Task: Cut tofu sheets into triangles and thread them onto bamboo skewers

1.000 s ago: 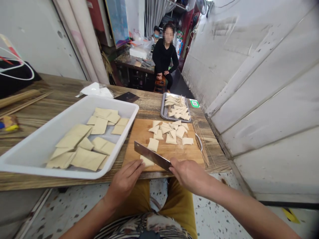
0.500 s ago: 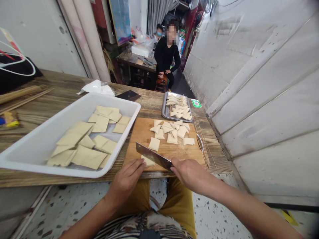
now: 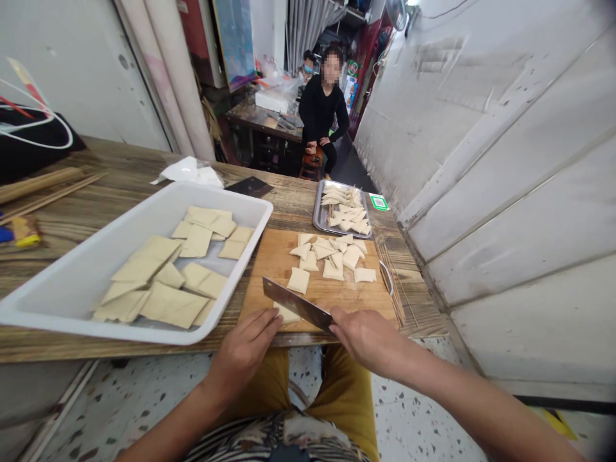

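My right hand [image 3: 368, 337] is wrapped round the handle end of a kitchen knife [image 3: 299, 304]. Its wide blade slants up and left across a pale, flat piece of tofu sheet [image 3: 285, 313] near the front of the wooden cutting board [image 3: 264, 269]. My left hand [image 3: 245, 346] holds that piece at its left side, fingertips close together and just left of the blade. The blade hides part of the piece. Farther back on the board lie several cut pieces [image 3: 333, 269], some square, some triangular, partly heaped.
A white plastic tub [image 3: 52, 292] with larger tofu sheets stands left of the board. Behind the board is a metal tray [image 3: 320, 221] of skewered triangles. Thin wooden skewers [image 3: 395, 289] lie along the right. A person in black [image 3: 323, 106] sits beyond the table.
The view has shifted very slightly. Both hands, the knife and the piece under it show no clear movement.
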`<act>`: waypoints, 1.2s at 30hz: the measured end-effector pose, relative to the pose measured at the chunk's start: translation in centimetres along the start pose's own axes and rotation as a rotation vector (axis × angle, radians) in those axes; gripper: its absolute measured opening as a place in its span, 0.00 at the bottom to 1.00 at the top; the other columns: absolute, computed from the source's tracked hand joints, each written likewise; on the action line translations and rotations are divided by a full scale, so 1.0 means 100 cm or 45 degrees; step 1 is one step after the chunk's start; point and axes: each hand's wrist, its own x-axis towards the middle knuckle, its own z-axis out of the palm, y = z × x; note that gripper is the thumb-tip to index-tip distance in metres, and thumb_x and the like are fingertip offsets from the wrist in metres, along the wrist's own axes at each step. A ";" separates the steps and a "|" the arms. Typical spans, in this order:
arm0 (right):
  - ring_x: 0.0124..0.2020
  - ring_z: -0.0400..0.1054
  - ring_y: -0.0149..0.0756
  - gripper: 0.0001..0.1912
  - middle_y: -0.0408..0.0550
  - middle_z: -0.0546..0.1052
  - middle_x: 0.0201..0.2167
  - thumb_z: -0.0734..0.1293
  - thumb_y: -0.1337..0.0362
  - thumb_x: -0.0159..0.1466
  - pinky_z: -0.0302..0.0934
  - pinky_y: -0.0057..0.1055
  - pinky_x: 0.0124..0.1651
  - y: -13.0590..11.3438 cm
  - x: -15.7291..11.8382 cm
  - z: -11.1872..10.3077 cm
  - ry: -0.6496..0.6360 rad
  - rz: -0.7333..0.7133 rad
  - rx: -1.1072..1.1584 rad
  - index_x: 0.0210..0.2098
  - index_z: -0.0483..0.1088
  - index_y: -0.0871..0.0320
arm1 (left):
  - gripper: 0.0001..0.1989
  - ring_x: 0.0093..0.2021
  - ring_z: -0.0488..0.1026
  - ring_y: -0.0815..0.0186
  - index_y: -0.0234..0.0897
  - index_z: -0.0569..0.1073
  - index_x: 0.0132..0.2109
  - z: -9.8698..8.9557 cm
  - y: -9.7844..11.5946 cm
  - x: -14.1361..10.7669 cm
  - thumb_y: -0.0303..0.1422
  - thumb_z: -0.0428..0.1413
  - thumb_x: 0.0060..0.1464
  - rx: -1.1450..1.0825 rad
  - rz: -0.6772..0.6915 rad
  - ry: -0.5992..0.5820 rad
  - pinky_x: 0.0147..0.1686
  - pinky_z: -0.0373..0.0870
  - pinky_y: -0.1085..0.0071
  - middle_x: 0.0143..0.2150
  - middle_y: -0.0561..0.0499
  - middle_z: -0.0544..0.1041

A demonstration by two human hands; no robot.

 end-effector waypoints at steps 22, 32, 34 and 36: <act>0.25 0.72 0.39 0.07 0.48 0.77 0.24 0.56 0.67 0.67 0.49 0.29 0.21 -0.002 0.001 -0.001 -0.049 -0.007 0.032 0.40 0.64 0.61 | 0.17 0.52 0.68 0.59 0.34 0.69 0.52 0.001 -0.001 -0.002 0.21 0.48 0.56 -0.005 0.004 -0.019 0.51 0.67 0.61 0.51 0.41 0.73; 0.25 0.72 0.40 0.08 0.50 0.77 0.25 0.57 0.66 0.67 0.49 0.28 0.21 0.002 0.005 0.021 -0.033 -0.018 0.019 0.41 0.64 0.64 | 0.14 0.49 0.70 0.61 0.35 0.71 0.49 -0.003 -0.001 0.006 0.25 0.48 0.57 0.023 0.021 0.026 0.48 0.69 0.64 0.47 0.42 0.75; 0.25 0.72 0.39 0.09 0.50 0.77 0.26 0.56 0.64 0.68 0.48 0.28 0.22 0.008 0.000 0.030 0.043 -0.010 0.061 0.41 0.63 0.62 | 0.12 0.47 0.71 0.62 0.33 0.72 0.47 -0.005 0.001 0.010 0.25 0.49 0.57 0.027 0.022 0.046 0.47 0.69 0.65 0.45 0.42 0.75; 0.25 0.71 0.37 0.09 0.50 0.77 0.27 0.54 0.64 0.69 0.47 0.28 0.23 0.014 -0.005 0.039 0.151 0.033 0.138 0.41 0.62 0.62 | 0.11 0.45 0.71 0.63 0.33 0.71 0.46 -0.006 0.002 0.013 0.25 0.50 0.57 0.027 0.021 0.066 0.46 0.70 0.65 0.44 0.42 0.75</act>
